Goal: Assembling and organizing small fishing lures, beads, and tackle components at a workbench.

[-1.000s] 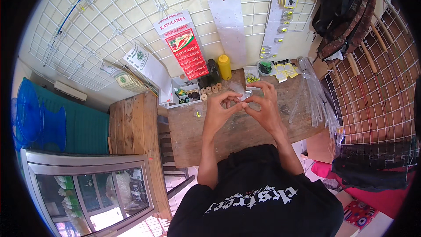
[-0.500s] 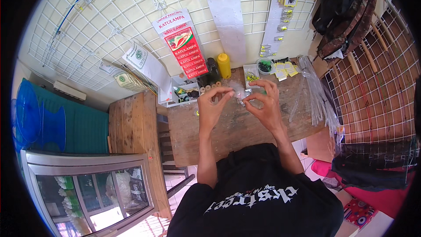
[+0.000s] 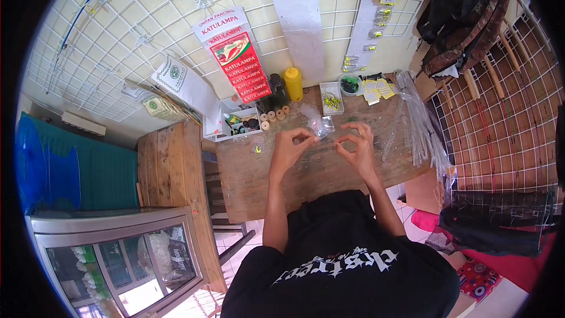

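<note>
Over the middle of the wooden table, my left hand (image 3: 289, 149) is closed in a pinch, thumb against forefinger. To its right, my right hand (image 3: 359, 148) pinches in the same way, its other fingers curled above. Whatever lies between the fingertips of either hand is too small to make out. Just beyond the hands lies a small clear plastic bag (image 3: 321, 126). Behind it stands a white box of yellow-green beads (image 3: 332, 102). A small yellow piece in clear wrap (image 3: 258, 149) rests on the table left of my left hand.
On the wooden table (image 3: 247, 182) a white tray (image 3: 241, 135) holds small bottles, beside several thread spools (image 3: 272, 116). A yellow bottle (image 3: 293, 85), a tub of green pieces (image 3: 351, 85), yellow cards (image 3: 378, 89) and long plastic sleeves (image 3: 415, 129) line the back and right. A glass cabinet (image 3: 120, 259) stands lower left.
My hands have drawn back slightly toward me, away from the bead box, which now shows more fully. Both keep their pinch. The whole view has shifted a little.
</note>
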Motion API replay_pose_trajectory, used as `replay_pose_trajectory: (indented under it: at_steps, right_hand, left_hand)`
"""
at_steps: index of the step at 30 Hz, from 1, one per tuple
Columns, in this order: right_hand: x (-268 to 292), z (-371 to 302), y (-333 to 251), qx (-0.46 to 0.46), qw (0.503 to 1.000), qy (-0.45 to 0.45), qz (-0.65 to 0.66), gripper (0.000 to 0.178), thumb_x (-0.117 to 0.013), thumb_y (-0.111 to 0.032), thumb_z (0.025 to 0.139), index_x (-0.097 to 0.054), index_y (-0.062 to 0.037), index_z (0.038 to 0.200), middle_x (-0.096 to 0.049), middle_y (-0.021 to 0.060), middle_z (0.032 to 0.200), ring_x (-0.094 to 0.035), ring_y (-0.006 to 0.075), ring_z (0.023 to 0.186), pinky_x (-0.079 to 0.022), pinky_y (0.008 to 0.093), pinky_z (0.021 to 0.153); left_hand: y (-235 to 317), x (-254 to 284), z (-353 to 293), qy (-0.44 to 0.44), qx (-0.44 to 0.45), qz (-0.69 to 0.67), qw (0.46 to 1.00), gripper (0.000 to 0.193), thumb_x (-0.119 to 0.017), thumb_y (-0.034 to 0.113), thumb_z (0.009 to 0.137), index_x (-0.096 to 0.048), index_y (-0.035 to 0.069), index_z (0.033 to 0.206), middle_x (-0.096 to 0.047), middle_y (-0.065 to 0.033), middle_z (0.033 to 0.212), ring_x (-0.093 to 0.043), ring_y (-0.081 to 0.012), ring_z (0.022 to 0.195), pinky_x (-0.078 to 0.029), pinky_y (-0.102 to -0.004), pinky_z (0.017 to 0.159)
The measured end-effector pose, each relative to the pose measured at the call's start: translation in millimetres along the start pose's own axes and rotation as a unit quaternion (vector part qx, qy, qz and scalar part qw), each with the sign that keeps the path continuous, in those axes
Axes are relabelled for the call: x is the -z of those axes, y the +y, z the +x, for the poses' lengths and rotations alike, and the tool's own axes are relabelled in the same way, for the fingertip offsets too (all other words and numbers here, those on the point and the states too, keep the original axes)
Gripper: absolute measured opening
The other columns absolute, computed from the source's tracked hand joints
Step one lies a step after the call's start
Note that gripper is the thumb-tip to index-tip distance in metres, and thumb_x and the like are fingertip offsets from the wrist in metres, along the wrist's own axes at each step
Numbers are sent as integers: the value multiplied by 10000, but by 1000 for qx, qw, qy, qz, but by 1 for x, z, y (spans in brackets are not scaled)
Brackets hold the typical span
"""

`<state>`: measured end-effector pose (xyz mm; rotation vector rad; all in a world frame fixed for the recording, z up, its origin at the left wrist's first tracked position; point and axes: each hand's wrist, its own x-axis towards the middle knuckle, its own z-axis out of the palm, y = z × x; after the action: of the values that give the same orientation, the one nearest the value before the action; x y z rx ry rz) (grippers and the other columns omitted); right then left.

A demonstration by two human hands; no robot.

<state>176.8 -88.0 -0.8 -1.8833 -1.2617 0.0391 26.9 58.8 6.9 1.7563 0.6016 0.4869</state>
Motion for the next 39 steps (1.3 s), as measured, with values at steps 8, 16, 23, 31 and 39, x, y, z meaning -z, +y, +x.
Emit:
replay_pose_trajectory:
  at_steps: [8,16,23,31,39]
  right_hand:
    - [-71,-83,141,-244,965,-35,94,90,-727,-109,703,-722,-68,784,-651,118,938,-621,228,900,-489,328,756]
    - [-96,-82,145,-293,932,-80,200,70,-703,-73,728,-719,-45,790,-657,113,927,-615,188,941,-473,292,806]
    - [-96,-83,164,-319,920,-111,196,71,-695,-95,770,-718,-43,812,-655,74,901,-591,146,883,-441,253,780]
    - [-92,-76,161,-365,884,-145,256,97,-682,-115,796,-710,-27,826,-658,27,896,-563,78,812,-422,220,732]
    - [-80,-67,147,-397,845,-120,337,140,-659,-139,826,-686,-23,899,-666,1,876,-564,69,808,-424,221,746]
  left_hand:
    - [-111,-23,43,153,96,44,983,168,-697,168,771,-678,34,870,-681,-73,758,-604,-124,635,-458,-265,616]
    - [-167,-35,87,158,21,151,976,203,-709,120,720,-658,40,899,-668,-112,848,-633,-246,780,-478,-330,707]
    - [-149,-85,92,-24,-184,311,932,345,-750,141,643,-650,69,965,-585,-150,1102,-505,-309,1094,-389,-420,916]
    - [-174,-92,87,-16,-234,387,892,182,-656,119,720,-649,47,887,-613,-134,1007,-562,-292,997,-432,-406,860]
    - [-144,-92,74,129,21,25,991,111,-692,87,768,-697,-1,834,-688,-115,821,-635,-172,728,-494,-292,697]
